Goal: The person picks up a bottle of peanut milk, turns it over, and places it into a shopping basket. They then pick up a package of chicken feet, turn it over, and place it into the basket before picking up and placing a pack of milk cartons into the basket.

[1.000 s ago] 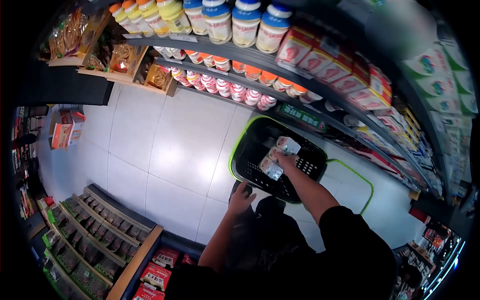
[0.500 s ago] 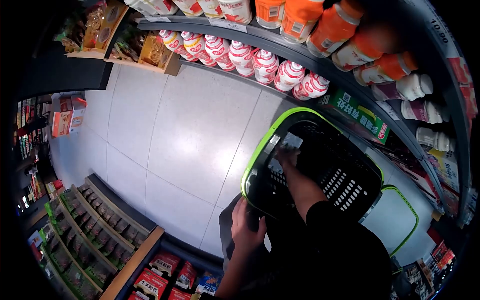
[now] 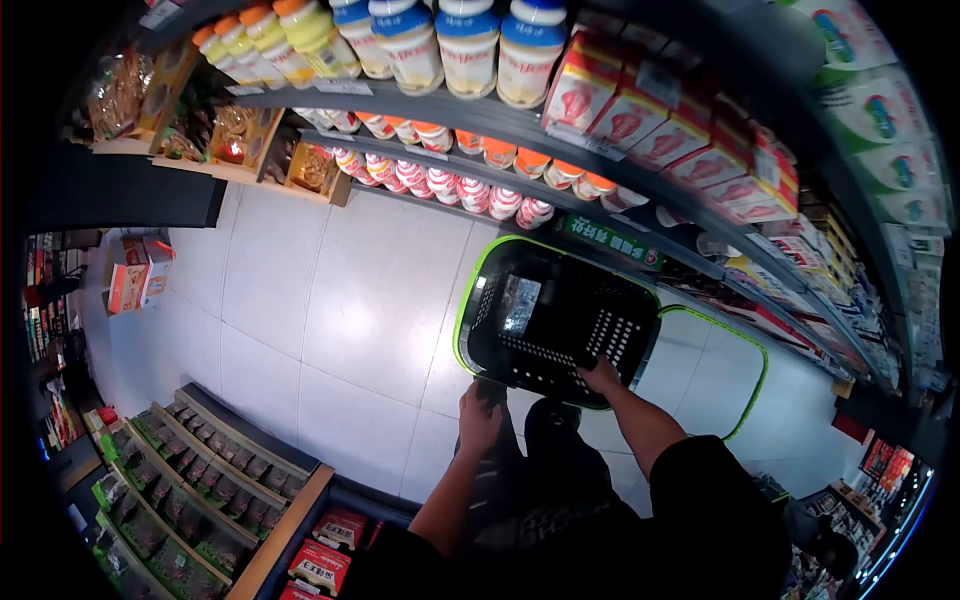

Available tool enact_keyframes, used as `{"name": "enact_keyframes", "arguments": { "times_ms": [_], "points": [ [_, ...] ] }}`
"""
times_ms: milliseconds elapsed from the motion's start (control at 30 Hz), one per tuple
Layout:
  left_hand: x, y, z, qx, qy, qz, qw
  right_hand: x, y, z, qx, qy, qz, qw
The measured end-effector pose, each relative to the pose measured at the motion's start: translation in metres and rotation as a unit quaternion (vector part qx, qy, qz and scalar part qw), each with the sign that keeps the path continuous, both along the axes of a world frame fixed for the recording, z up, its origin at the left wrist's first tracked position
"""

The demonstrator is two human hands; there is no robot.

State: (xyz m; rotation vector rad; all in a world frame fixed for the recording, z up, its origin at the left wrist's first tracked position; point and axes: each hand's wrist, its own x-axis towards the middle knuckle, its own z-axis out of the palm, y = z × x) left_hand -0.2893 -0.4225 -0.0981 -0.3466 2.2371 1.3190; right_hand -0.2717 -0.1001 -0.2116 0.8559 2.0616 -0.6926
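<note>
A black shopping basket (image 3: 570, 270) with a bright green rim stands on the floor in front of my legs. Inside it, toward the left, lies a shiny, pale rectangular package (image 3: 520, 305) whose kind I cannot make out. My right hand (image 3: 602, 376) is over the basket's near side, fingers stretched out and nothing visible in them. Resting at my knee, just outside the near left rim, my left hand (image 3: 482, 415) has its fingers loosely spread on dark cloth. The basket's green-edged handle (image 3: 765, 370) is folded down to the right.
Shelves beyond the basket carry white bottles with blue caps (image 3: 465, 45), red-and-white boxes (image 3: 650, 120) and pink-and-white bottles (image 3: 440, 184). Small packets fill a tiered display (image 3: 210, 460) at lower left. An orange-and-white carton (image 3: 138, 275) sits on the floor at far left.
My right hand has left the package inside the basket and moved to its near right side. The view has risen and pulled back, showing upper shelves. My left hand stays by my knee.
</note>
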Motion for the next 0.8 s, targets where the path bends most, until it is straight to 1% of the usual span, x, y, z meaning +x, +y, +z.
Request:
{"name": "enact_keyframes", "arguments": {
  "times_ms": [67, 100, 133, 167, 200, 267, 300, 333, 400, 467, 567, 600, 667, 733, 767, 800],
  "points": [
    [-0.01, -0.01, 0.016, -0.055, 0.037, -0.051, 0.997, 0.012, 0.014, 0.038, 0.018, 0.016, 0.001, 1.0],
    [-0.006, -0.018, 0.02, -0.085, 0.046, -0.075, 0.992, 0.012, 0.011, 0.054, 0.013, 0.003, -0.02, 1.0],
    [-0.011, -0.025, 0.015, -0.074, -0.001, -0.066, 0.995, 0.006, 0.005, 0.063, 0.009, -0.008, -0.041, 0.999],
    [-0.021, -0.029, 0.01, -0.084, -0.001, -0.054, 0.995, -0.008, 0.001, 0.059, 0.005, -0.014, -0.062, 0.998],
    [-0.024, -0.034, 0.004, -0.094, -0.008, -0.043, 0.995, -0.011, -0.005, 0.031, -0.01, -0.013, -0.07, 0.997],
    [-0.038, -0.039, -0.032, -0.133, -0.014, -0.034, 0.99, -0.024, -0.025, -0.046, -0.038, -0.01, -0.085, 0.996],
    [-0.052, -0.039, -0.046, -0.133, 0.01, -0.041, 0.99, -0.032, -0.041, -0.074, -0.013, 0.02, -0.083, 0.996],
    [-0.061, -0.04, -0.077, -0.133, 0.034, -0.041, 0.99, -0.05, -0.059, -0.105, 0.011, 0.055, -0.083, 0.995],
    [-0.076, -0.038, -0.133, -0.13, 0.07, -0.046, 0.988, -0.071, -0.082, -0.186, -0.014, 0.146, -0.07, 0.987],
    [-0.097, -0.029, -0.171, -0.12, 0.102, -0.05, 0.986, -0.107, -0.105, -0.205, -0.031, 0.049, -0.17, 0.984],
    [-0.121, -0.023, -0.2, -0.142, -0.012, -0.057, 0.988, -0.126, -0.124, -0.263, 0.021, 0.053, -0.182, 0.982],
    [-0.123, -0.025, -0.206, -0.131, -0.006, -0.067, 0.989, -0.129, -0.131, -0.279, 0.041, 0.053, -0.188, 0.98],
    [-0.125, -0.032, -0.211, -0.112, 0.005, -0.09, 0.99, -0.14, -0.133, -0.306, 0.044, -0.028, -0.119, 0.992],
    [-0.129, -0.034, -0.206, -0.092, 0.0, -0.094, 0.991, -0.14, -0.131, -0.319, 0.043, -0.095, -0.167, 0.98],
    [-0.13, -0.034, -0.205, -0.08, -0.003, -0.096, 0.992, -0.137, -0.125, -0.326, 0.032, -0.092, -0.129, 0.987],
    [-0.13, -0.034, -0.205, -0.093, -0.005, -0.109, 0.99, -0.129, -0.119, -0.334, 0.021, -0.092, -0.091, 0.991]
  ]
}}
